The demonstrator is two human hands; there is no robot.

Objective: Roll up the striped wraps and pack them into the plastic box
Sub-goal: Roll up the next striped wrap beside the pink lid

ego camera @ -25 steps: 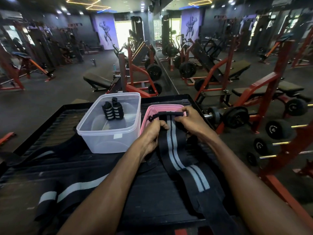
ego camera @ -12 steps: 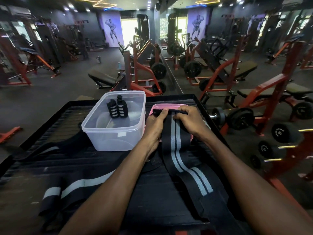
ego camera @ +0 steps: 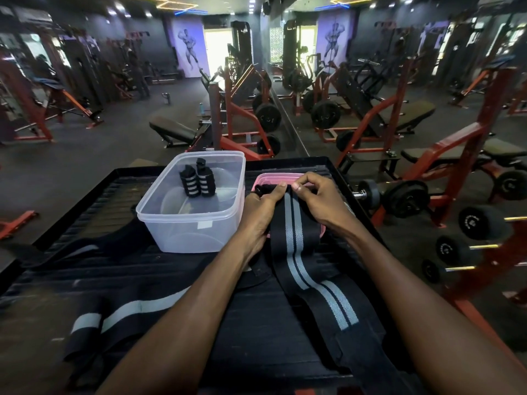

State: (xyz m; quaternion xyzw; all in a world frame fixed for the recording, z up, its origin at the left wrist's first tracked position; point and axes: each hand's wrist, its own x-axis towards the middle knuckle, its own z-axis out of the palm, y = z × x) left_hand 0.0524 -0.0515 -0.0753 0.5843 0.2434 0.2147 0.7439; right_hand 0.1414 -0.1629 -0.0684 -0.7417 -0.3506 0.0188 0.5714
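Observation:
A long black wrap with two grey stripes [ego camera: 296, 252] runs from the platform's near edge up over a pink lid [ego camera: 268, 178]. My left hand [ego camera: 262, 212] and my right hand [ego camera: 319, 198] both pinch its far end, thumbs and fingers close together over the lid. A clear plastic box [ego camera: 194, 223] stands just left of my left hand; two rolled striped wraps [ego camera: 196, 181] stand upright inside it. Another unrolled striped wrap [ego camera: 119, 315] lies flat at the lower left.
Everything rests on a black ribbed platform with a raised rim [ego camera: 85, 280]. Dumbbells [ego camera: 405, 195] on a red rack stand to the right. Red gym machines and a bench [ego camera: 174, 129] fill the floor beyond.
My hands have drawn closer together at the wrap's far end, and the fingertips have curled over it. The view has shifted slightly.

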